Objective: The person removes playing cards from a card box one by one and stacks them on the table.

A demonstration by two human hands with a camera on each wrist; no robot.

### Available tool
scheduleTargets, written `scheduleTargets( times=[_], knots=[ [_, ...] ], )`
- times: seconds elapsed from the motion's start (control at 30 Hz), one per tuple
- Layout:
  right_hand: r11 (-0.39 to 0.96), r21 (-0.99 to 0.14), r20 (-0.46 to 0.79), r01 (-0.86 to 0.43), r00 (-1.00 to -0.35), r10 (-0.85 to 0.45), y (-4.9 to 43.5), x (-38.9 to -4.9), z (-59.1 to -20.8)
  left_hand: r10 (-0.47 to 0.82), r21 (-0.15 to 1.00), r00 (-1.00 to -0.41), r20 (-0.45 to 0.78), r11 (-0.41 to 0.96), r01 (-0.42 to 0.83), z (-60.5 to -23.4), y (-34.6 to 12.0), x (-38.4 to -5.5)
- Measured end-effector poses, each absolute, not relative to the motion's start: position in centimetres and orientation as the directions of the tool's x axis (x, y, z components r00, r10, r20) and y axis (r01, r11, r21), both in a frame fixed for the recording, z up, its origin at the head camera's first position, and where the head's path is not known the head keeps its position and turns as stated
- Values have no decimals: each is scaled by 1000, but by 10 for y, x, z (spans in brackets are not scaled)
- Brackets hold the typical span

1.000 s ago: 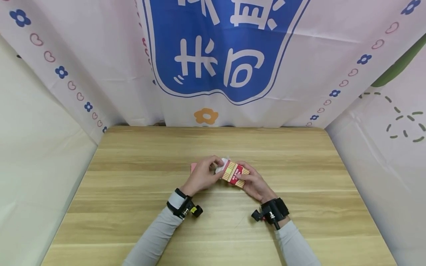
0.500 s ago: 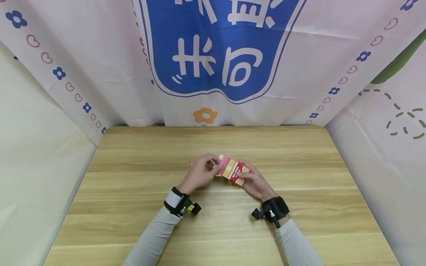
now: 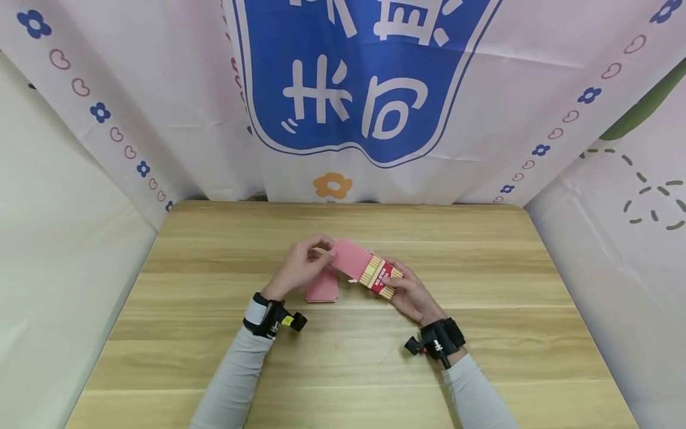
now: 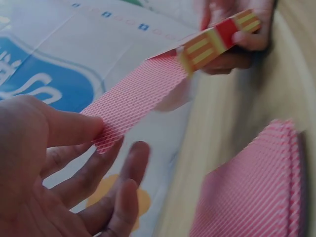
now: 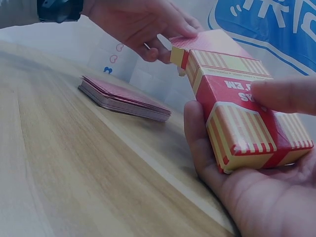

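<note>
My right hand (image 3: 412, 295) grips a red-and-yellow striped cardboard box (image 3: 374, 273), my left hand (image 3: 298, 266) left of it pinches a pink-patterned rectangular card (image 3: 351, 260) jutting from its open end, long axes roughly aligned, and a pink-backed card stack (image 3: 322, 288) lies left of the box.

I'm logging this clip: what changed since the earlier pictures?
The left hand has moved left, pinching a pink-patterned playing card and drawing it out of the card box; more of the pink card stack shows. The right hand still holds the card box in place.
</note>
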State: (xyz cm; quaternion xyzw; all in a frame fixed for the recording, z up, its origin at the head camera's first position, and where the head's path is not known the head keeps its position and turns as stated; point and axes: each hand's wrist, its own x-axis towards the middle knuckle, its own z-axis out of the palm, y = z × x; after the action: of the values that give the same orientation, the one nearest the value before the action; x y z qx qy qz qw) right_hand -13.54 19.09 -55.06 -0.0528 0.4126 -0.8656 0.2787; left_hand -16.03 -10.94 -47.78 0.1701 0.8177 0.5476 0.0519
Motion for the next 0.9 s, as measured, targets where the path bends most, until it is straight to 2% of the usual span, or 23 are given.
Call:
scheduleTargets(
  times=[0.13, 0.47, 0.9],
  knots=[
    [-504, -740, -145, 446, -837, -527, 192, -134, -551, 333, 919, -940, 80, 340, 198, -475, -123, -163],
    [-473, -756, -197, 453, -846, -495, 191, -135, -550, 313, 863, -947, 75, 456, 218, -477, -145, -171],
    [-475, -750, -211, 460, -847, -488, 190, -135, -550, 380, 815, -921, -83, 558, 157, -488, -148, -174]
  ],
)
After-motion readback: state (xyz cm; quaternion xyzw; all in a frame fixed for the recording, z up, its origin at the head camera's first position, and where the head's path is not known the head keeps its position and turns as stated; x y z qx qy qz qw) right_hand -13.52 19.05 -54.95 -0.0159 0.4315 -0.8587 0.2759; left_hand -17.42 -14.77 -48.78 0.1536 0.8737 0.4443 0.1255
